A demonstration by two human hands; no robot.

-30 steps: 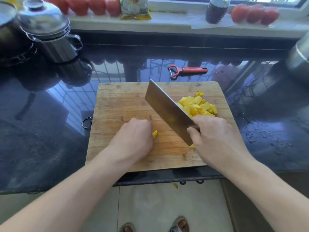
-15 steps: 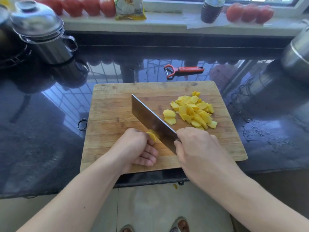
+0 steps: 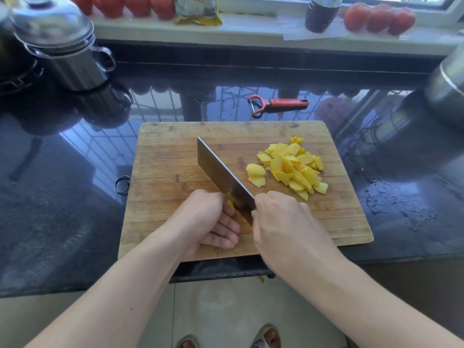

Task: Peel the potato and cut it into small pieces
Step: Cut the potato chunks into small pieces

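Note:
A wooden cutting board [image 3: 175,156] lies on the dark counter. On its right half sits a pile of yellow potato slices [image 3: 291,167]. My right hand [image 3: 283,227] grips the handle of a cleaver [image 3: 221,177], whose blade stands edge-down on the board. My left hand [image 3: 208,219] has its fingers curled over a small yellow potato piece [image 3: 230,204] right against the blade's left face. Most of that piece is hidden by my fingers.
A red peeler [image 3: 278,104] lies on the wet black counter [image 3: 62,209] behind the board. A lidded steel pot [image 3: 62,49] stands at the back left, another steel vessel [image 3: 447,84] at the right edge. Tomatoes [image 3: 379,17], a bottle [image 3: 321,13] and a packet [image 3: 197,10] line the windowsill.
The cleaver came from beside the pile to my left hand and now cuts the small potato piece. My left hand has stayed on that piece.

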